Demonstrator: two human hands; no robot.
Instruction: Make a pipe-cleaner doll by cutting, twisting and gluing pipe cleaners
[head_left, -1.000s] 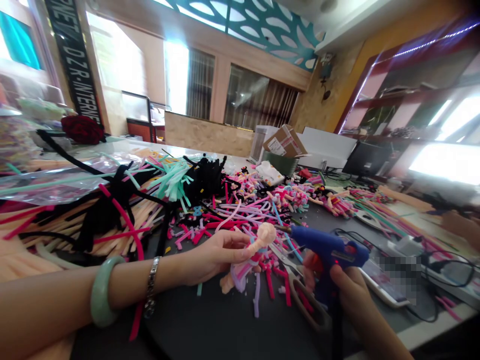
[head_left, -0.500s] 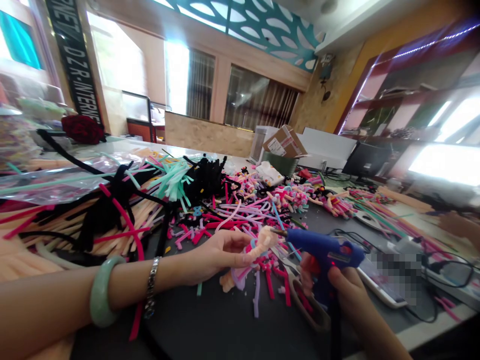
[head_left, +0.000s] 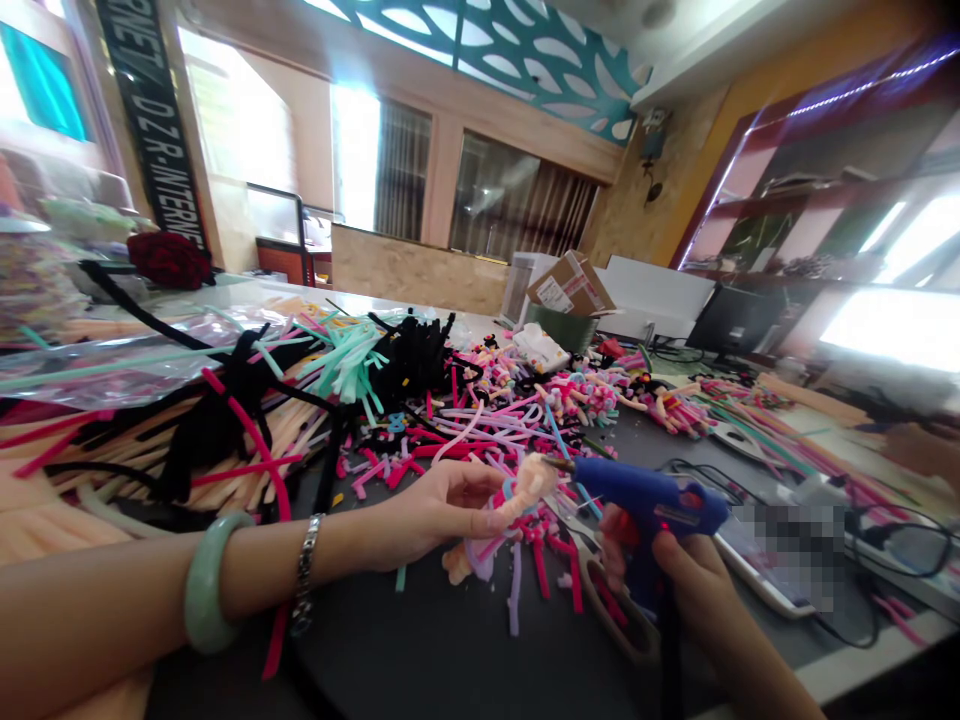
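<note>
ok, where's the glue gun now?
The glue gun is lower right in the head view, in the right hand, nozzle by the peach figure in the left hand.

Glossy blue plastic on the glue gun (head_left: 651, 492), lower right of the frame, with a slim metal nozzle. Soft, fuzzy peach chenille on the figure (head_left: 529, 487) just beside that nozzle. More fuzzy, matt chenille on the stems (head_left: 480, 420) heaped across the centre, in pink, black and mint. Smooth, polished green stone or glass look to the bangle (head_left: 206, 585), lower left, and bright linked metal on the bracelet (head_left: 305, 562) next to it. Shiny, thin clear plastic on the bag (head_left: 135, 360), left of the heap. Dull dark surface on the table (head_left: 390, 645), bottom centre. Matt brown cardboard on the box (head_left: 570, 285), and rough, flecked chipboard on the panel (head_left: 412, 270), both far back.
</note>
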